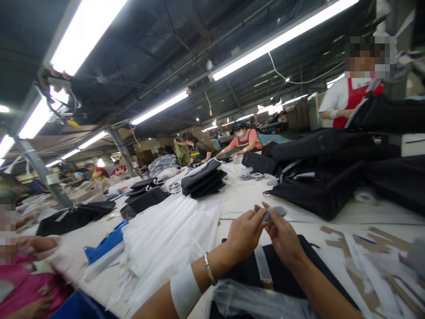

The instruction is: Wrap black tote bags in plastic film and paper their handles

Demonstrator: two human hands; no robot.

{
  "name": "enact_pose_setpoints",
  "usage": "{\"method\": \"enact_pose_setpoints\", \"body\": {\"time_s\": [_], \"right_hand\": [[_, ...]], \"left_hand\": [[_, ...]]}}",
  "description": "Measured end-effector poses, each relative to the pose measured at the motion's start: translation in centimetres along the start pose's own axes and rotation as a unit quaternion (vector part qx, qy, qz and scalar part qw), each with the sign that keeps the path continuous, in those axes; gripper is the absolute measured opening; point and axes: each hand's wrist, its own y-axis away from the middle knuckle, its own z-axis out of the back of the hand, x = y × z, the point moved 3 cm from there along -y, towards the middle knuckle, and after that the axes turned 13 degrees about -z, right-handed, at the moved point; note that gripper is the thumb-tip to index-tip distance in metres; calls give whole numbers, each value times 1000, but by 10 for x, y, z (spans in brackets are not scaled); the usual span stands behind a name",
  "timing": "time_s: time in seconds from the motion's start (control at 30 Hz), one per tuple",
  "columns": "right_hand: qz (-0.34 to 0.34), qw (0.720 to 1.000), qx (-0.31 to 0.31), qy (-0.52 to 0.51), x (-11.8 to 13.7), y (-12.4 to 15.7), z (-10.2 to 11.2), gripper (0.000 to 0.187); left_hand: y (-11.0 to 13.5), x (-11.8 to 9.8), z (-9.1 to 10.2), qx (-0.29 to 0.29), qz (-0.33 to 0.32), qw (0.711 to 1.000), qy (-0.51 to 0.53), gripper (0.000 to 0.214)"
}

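My left hand (pixel 246 231) and my right hand (pixel 284 239) meet above the table, fingertips pinched together on a small grey bundle (pixel 279 212). It looks soft or wrapped in film, but blur hides its exact kind. Below my hands lies a black bag (pixel 299 270), flat on the table, with a pale grey strap (pixel 263 263) across it. Crumpled clear plastic film (pixel 259 301) covers the near part of the bag. My forearms hide some of the bag.
White sheets (pixel 169 235) are piled to the left, beside a blue tape dispenser (pixel 106 243). Black bags (pixel 204 179) stand farther off, and more black bags (pixel 318 186) are heaped at right. Cardboard strips (pixel 361 266) litter the right side. Co-workers stand around the table.
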Motion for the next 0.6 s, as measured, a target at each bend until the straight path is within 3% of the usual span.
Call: {"method": "enact_pose_setpoints", "body": {"time_s": [0.07,0.13,0.3,0.4,0.5,0.57,0.6], "right_hand": [[0,1000,-10,7,-1,0,2,50],[17,1000,-17,19,-1,0,4,49],[38,996,-42,65,-2,-3,9,49],[24,990,-80,112,-3,-6,12,51],[-15,975,-126,181,-2,-11,19,49],[-70,948,-131,281,4,-15,24,42],[-101,922,-111,358,8,-17,25,37]], "left_hand": [[5,4,-9,-12,12,998,61,45],[5,10,-15,-27,50,981,188,46],[2,20,-25,22,184,866,465,46],[2,21,-34,4,195,829,524,47],[8,27,-51,-57,196,826,525,45],[15,34,-63,-89,208,816,531,44],[19,38,-68,-103,215,809,538,44]]}}
